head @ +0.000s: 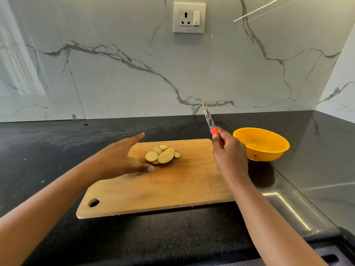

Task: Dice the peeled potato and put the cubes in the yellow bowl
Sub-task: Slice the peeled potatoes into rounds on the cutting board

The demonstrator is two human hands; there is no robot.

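Head view.

1. Cutting board (pixel 172 189): pale wood, rectangular with rounded corners and an oval hole at its near-left corner. The surface is scuffed and darker at the middle. It lies flat on the counter.
2. Potato slices (pixel 162 154): thin, pale yellow oval rounds with smooth cut faces, overlapping in a small loose pile on the far half of the board.
3. Left hand (pixel 119 158): fingers straight and spread apart, holding nothing, over the board's left part. The thumb tip is just beside the pile; I cannot tell whether it touches.
4. Right hand (pixel 228 152): fingers curled tight round the knife handle, above the board's right edge.
5. Knife (pixel 209 119): short orange-red handle and a narrow, smeared metal blade, point tilted up and away.
6. Yellow bowl (pixel 269 154): round, smooth and plastic-looking with a thin rim, on the counter just right of the board and apart from the slices.
7. Counter (pixel 57 150): black stone, matt and grainy on the left, glossy on the right.
8. Wall (pixel 115 73): white marble with grey veins, bearing a cream socket plate (pixel 189 17).
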